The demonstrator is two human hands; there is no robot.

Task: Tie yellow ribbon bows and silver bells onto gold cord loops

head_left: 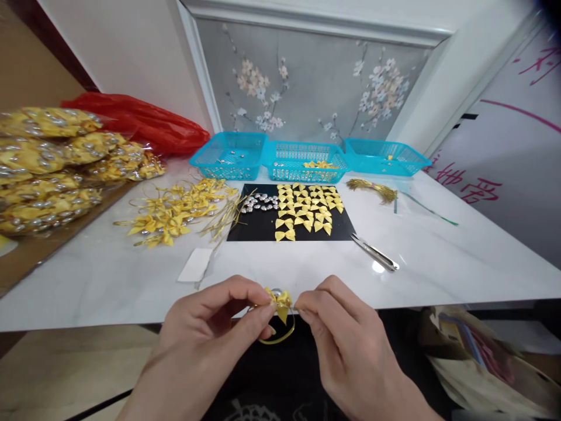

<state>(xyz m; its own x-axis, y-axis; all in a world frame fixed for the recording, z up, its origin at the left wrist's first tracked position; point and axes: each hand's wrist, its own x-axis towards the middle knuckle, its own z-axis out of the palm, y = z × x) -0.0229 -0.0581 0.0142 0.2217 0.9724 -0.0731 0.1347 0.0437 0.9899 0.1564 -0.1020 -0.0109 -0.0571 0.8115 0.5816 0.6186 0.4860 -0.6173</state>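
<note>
My left grip (219,330) pinches a bow (284,298), my right grip (350,333) its cord (280,340); the table's (149,298) back-edge middle basket (287,173) holds yellow bows (322,165).

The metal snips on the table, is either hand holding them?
No, the metal snips lie by the black mat, apart from both the left hand and the right hand.
</note>
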